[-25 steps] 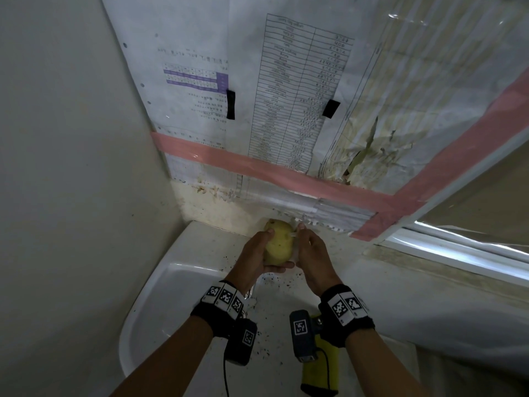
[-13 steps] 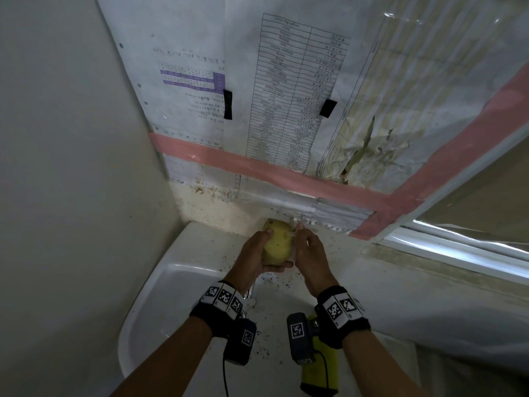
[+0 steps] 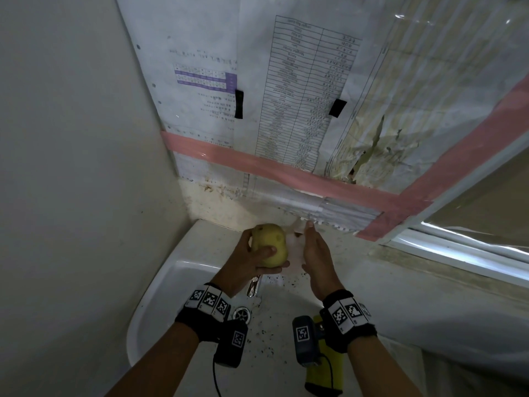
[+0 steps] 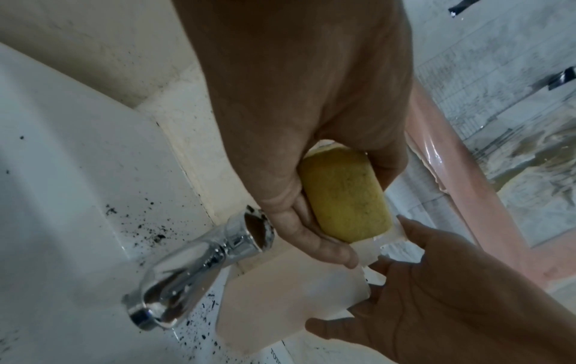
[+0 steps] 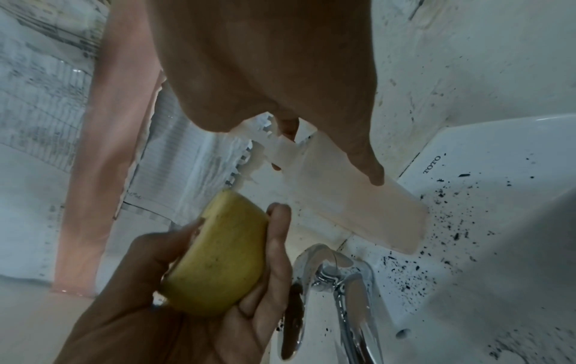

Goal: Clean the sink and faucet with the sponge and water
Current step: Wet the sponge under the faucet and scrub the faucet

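The white glazed ceramic sink [image 3: 160, 296] sits in a corner, below both hands, bounded by a plain off-white wall to the left of the left hand. Black specks are scattered over the sink deck and basin around the faucet. Beyond the hands, the back wall carries printed paper sheets [image 3: 300, 90] under clear film, fixed by a glossy pink tape band [image 3: 257, 164] and short black tape strips; part of the paper, up and to the right of the right hand, is torn and stained. A metal drain ring [image 3: 242, 314] lies in the basin between the wrists.

The left hand [image 3: 252, 262] grasps the sponge [image 3: 269, 245], an oval, yellow, porous block, with thumb across its face and fingers curled behind it. The chrome faucet [image 4: 193, 266], smooth and reflective with a rounded spout, stands directly under this hand.

The right hand [image 3: 316, 259] pinches a thin, translucent white wrapper [image 5: 349, 204] with a serrated torn edge, just beside the sponge. A yellow object [image 3: 325, 371] lies under the right wrist.
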